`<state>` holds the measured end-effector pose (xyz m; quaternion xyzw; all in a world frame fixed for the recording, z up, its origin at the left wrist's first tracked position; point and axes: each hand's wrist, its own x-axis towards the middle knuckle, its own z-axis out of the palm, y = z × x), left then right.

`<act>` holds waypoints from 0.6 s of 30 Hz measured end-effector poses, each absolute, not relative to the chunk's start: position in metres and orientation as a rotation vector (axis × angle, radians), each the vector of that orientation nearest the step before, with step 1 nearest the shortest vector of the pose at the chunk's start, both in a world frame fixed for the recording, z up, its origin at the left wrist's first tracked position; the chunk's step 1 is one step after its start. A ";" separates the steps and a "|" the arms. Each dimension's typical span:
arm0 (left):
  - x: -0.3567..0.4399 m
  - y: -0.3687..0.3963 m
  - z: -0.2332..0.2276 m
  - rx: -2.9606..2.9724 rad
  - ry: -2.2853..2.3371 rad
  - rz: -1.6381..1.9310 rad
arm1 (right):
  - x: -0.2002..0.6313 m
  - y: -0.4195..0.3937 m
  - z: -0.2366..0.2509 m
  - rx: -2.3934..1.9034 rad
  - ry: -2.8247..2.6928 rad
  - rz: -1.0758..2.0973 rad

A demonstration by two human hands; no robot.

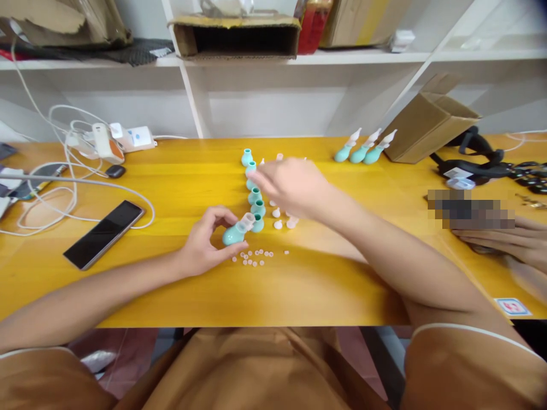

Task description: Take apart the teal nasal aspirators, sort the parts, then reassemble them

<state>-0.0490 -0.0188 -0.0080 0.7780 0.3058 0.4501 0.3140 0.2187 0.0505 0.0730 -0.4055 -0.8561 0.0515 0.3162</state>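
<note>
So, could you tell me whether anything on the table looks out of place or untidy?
Mostly orderly: teal bulbs stand in a row. A few small white beads lie scattered loose near the left hand, which holds one bulb tilted. White cables tangle at the far left.

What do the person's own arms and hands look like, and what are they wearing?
Both arms are bare from the short sleeves down. The left hand and right hand show no gloves, and no rings or watch can be seen. The short-sleeved top is brownish orange, with a thin pale trim along each sleeve hem. The right hand is motion-blurred.
</note>
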 end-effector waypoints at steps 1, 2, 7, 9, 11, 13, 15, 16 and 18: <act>-0.049 -0.017 -0.009 2.065 0.802 1.184 | 0.237 0.070 0.072 -1.149 -2.180 0.072; -0.049 -0.015 -0.011 2.074 0.793 1.184 | 0.258 0.090 0.069 -1.240 -2.131 0.016; -0.048 -0.005 -0.020 2.005 0.780 1.219 | 0.344 0.166 0.040 -1.769 -2.090 0.095; -0.047 -0.002 -0.022 1.953 0.781 1.240 | 0.355 0.177 0.024 -1.855 -2.065 0.145; -0.048 -0.001 -0.023 1.924 0.784 1.243 | 0.352 0.181 0.010 -1.859 -2.066 0.196; -0.048 -0.001 -0.024 1.920 0.797 1.226 | 0.343 0.182 0.000 -1.821 -2.061 0.223; -0.049 -0.001 -0.024 1.925 0.806 1.206 | 0.333 0.182 -0.006 -1.773 -2.036 0.215; -0.049 -0.001 -0.024 1.927 0.806 1.194 | 0.329 0.183 -0.008 -1.748 -2.021 0.208; -0.048 -0.001 -0.023 1.924 0.798 1.169 | 0.324 0.183 -0.010 -1.702 -1.998 0.206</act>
